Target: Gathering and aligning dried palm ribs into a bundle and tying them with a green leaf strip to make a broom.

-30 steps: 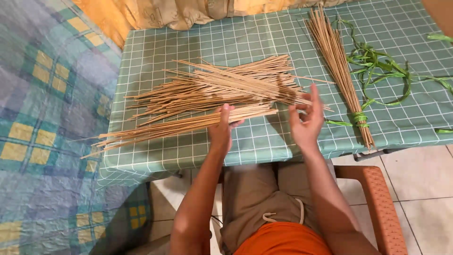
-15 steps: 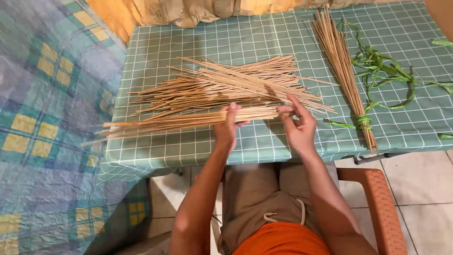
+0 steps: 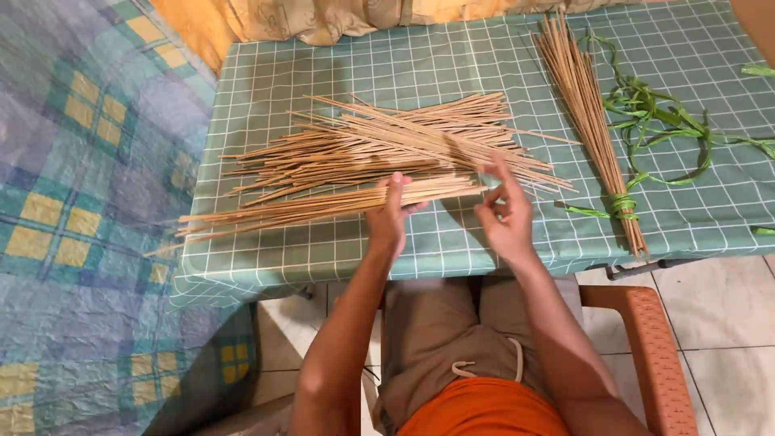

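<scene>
A loose pile of thin tan sticks [image 3: 379,145] lies spread across the middle of a table under a green checked cloth [image 3: 323,73]. My left hand [image 3: 390,211] grips a small bunch of these sticks [image 3: 307,208] near its right end; the bunch runs left, past the table's edge. My right hand [image 3: 504,216] hovers just right of that bunch's end with its fingers apart, fingertips close to the pile's near sticks. Whether it touches a stick I cannot tell.
A second bundle of sticks [image 3: 589,121], tied with a green strip [image 3: 617,203], lies on the right of the table beside loose green leaf strips [image 3: 662,121]. A plaid blanket [image 3: 81,210] is on the left. I sit on an orange-brown chair [image 3: 646,355].
My right hand has drawn back from the pile towards me and opened its fingers. My left hand keeps hold of the small bunch, which has shifted slightly.
</scene>
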